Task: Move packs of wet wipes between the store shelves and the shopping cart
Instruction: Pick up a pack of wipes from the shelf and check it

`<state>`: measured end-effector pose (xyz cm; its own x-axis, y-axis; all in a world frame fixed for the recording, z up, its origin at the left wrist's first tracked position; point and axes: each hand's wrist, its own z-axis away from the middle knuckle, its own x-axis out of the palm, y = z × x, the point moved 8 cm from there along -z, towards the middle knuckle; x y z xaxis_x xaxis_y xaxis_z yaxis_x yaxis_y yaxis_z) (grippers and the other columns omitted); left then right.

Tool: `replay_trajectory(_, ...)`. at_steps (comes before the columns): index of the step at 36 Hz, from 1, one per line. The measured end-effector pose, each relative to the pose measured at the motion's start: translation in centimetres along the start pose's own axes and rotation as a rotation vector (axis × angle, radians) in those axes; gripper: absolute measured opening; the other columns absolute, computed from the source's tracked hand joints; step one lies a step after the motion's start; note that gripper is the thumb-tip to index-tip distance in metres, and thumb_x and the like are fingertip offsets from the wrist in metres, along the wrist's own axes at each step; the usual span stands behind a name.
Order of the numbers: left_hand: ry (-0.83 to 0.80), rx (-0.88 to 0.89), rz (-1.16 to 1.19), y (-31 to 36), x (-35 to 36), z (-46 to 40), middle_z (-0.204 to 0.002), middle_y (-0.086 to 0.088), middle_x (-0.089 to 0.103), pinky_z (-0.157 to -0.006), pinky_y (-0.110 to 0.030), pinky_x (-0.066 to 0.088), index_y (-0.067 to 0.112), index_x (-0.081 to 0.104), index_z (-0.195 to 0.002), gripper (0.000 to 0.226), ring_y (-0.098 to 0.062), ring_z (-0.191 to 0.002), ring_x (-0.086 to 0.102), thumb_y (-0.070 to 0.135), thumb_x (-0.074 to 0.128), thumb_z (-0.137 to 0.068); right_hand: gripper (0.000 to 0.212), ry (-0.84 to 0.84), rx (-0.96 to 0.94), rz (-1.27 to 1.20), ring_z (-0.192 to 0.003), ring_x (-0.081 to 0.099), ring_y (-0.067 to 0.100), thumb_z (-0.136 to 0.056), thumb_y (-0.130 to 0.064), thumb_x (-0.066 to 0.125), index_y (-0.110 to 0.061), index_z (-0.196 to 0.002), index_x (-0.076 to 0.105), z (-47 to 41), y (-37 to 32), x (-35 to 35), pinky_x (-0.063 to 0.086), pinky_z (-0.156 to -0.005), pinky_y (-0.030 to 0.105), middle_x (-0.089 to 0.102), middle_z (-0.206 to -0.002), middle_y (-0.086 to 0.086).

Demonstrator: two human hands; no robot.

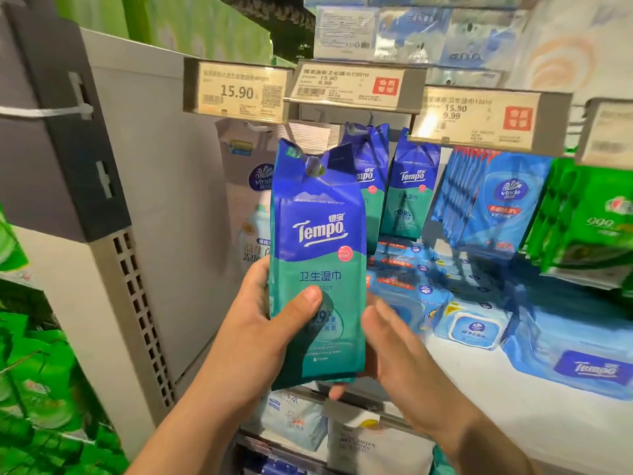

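The left hand [263, 323] grips an upright blue-and-green Tempo wet-wipes pack [317, 265], thumb across its front, in front of the hanging packs [411, 190]. The right hand [394, 351], fingers straight, touches the pack's right edge.

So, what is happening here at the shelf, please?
A person holds a tall blue-and-green Tempo wet wipes pack upright in front of the store shelf. The left hand grips its lower part, thumb across the front. The right hand, fingers straight, touches the pack's right edge. More blue-and-green Tempo packs hang behind, under the beige price tags. No cart is visible.
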<state>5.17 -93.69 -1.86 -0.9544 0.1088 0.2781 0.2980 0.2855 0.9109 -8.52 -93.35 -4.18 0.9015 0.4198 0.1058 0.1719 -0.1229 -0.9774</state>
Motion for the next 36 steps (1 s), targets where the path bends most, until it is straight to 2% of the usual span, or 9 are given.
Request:
replay_trajectory(4, -0.087, 0.022, 0.01, 0.5, 1.4, 0.2, -0.113, -0.009, 0.076, -0.075, -0.028, 0.059, 0.014, 0.055, -0.126, 0.045, -0.02, -0.097, 0.075, 0.012, 0.066, -0.082, 0.057, 0.109, -0.105, 0.269, -0.113, 0.068, 0.012, -0.08, -0.056, 0.061, -0.031, -0.131, 0.053, 0.4, -0.8, 0.0, 0.059, -0.09, 0.041, 0.069, -0.125, -0.011)
replay_trajectory(8, -0.134, 0.038, 0.04, 1.0, 1.9, 0.2, -0.119, -0.008, 0.074, -0.079, -0.026, 0.059, 0.017, 0.054, -0.132, 0.051, -0.019, -0.103, 0.073, 0.011, 0.067, -0.083, 0.05, 0.289, -0.228, 0.382, -0.106, 0.067, 0.001, -0.076, -0.059, 0.061, -0.032, -0.118, 0.061, 0.7, -2.3, -1.0, 0.051, -0.087, 0.018, 0.071, -0.113, -0.02)
replay_trajectory(10, -0.121, 0.061, 0.061, 1.3, 1.6, 0.2, -0.124, -0.008, 0.072, -0.081, -0.025, 0.058, 0.018, 0.05, -0.14, 0.065, -0.019, -0.108, 0.072, 0.018, 0.074, -0.08, 0.048, 0.32, -0.27, 0.385, -0.104, 0.068, 0.002, -0.076, -0.061, 0.061, -0.033, -0.115, 0.062, 0.9, -3.1, -1.2, 0.053, -0.087, 0.023, 0.072, -0.11, -0.02)
replay_trajectory(14, -0.114, 0.117, 0.046, 2.0, 1.3, 0.1, -0.12, -0.003, 0.074, -0.084, -0.023, 0.056, 0.023, 0.051, -0.14, 0.072, -0.015, -0.111, 0.07, 0.026, 0.074, -0.071, 0.037, 0.335, -0.292, 0.347, -0.1, 0.072, 0.017, -0.076, -0.061, 0.063, -0.046, -0.11, 0.063, 0.5, -4.5, -1.5, 0.057, -0.087, 0.054, 0.075, -0.11, -0.011)
replay_trajectory(19, -0.099, 0.157, 0.041, 2.8, 1.3, -0.2, -0.123, -0.004, 0.073, -0.085, -0.024, 0.056, 0.027, 0.055, -0.137, 0.066, -0.016, -0.113, 0.069, 0.025, 0.073, -0.074, 0.052, 0.323, -0.26, 0.347, -0.105, 0.071, 0.019, -0.071, -0.076, 0.067, -0.045, -0.113, 0.062, -0.2, -5.7, -1.5, 0.055, -0.091, 0.055, 0.074, -0.113, -0.008)
replay_trajectory(23, -0.093, 0.155, 0.072, 2.8, 1.7, -0.8, -0.117, -0.004, 0.075, -0.079, -0.024, 0.058, 0.023, 0.054, -0.137, 0.061, -0.015, -0.107, 0.072, 0.009, 0.071, -0.08, 0.044, 0.356, -0.227, 0.35, -0.082, 0.073, 0.024, -0.071, -0.071, 0.064, -0.045, -0.107, 0.062, -0.5, -6.0, -1.8, 0.059, -0.069, 0.052, 0.075, -0.099, -0.003)
replay_trajectory(27, -0.112, 0.089, 0.081, 2.0, 2.2, -1.4, -0.118, -0.008, 0.075, -0.078, -0.027, 0.059, 0.02, 0.055, -0.137, 0.057, -0.019, -0.105, 0.073, 0.011, 0.062, -0.081, 0.033, 0.383, -0.179, 0.226, -0.05, 0.063, 0.024, -0.072, -0.061, 0.067, -0.039, -0.097, 0.064, -0.4, -5.6, -1.8, 0.046, -0.042, 0.028, 0.071, -0.077, 0.006)
replay_trajectory(32, -0.087, 0.029, 0.061, 0.5, 2.0, -1.9, -0.118, -0.007, 0.075, -0.083, -0.033, 0.061, 0.023, 0.06, -0.133, 0.053, -0.023, -0.107, 0.072, 0.017, 0.066, -0.08, 0.04, 0.397, -0.083, 0.128, -0.049, 0.06, 0.02, -0.078, -0.052, 0.062, -0.025, -0.108, 0.064, -0.4, -3.8, -1.9, 0.042, -0.038, 0.025, 0.07, -0.08, 0.012)
replay_trajectory(36, -0.082, 0.001, 0.07, -0.8, 1.9, -1.7, -0.117, -0.007, 0.076, -0.08, -0.029, 0.06, 0.021, 0.06, -0.134, 0.054, -0.023, -0.107, 0.072, 0.016, 0.066, -0.08, 0.034, 0.406, -0.057, 0.179, -0.053, 0.063, 0.019, -0.078, -0.054, 0.062, -0.031, -0.103, 0.065, -0.2, -2.8, -2.2, 0.044, -0.04, 0.026, 0.072, -0.083, 0.013)
